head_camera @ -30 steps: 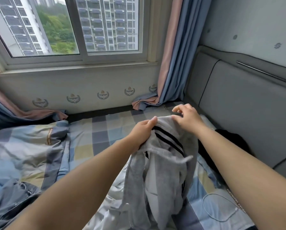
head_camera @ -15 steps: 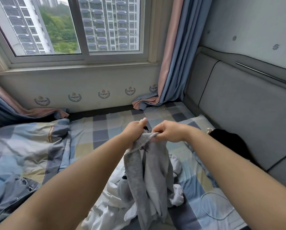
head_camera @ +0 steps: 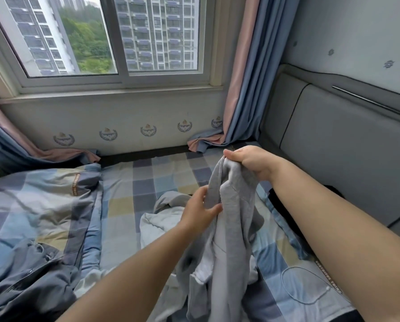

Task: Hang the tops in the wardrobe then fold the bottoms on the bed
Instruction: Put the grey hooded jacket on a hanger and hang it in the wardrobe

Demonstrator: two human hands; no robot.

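Note:
A grey garment hangs in front of me above the bed. My right hand grips its top edge, raised over the checked sheet. Lower and to the left, my left hand pinches a fold of the same fabric between thumb and fingers. The garment's lower part bunches on the bed, with a white lining showing inside. A pale whitish garment lies crumpled just behind my left hand. A dark grey-blue garment lies at the bottom left.
A checked quilt is heaped on the left of the bed. A grey padded headboard runs along the right, with a black item beside it. A thin white cable lies on the sheet. Window and curtains stand ahead.
My right hand has risen and moved right with the garment's top edge. My left hand has slid down the fabric and now pinches it lower.

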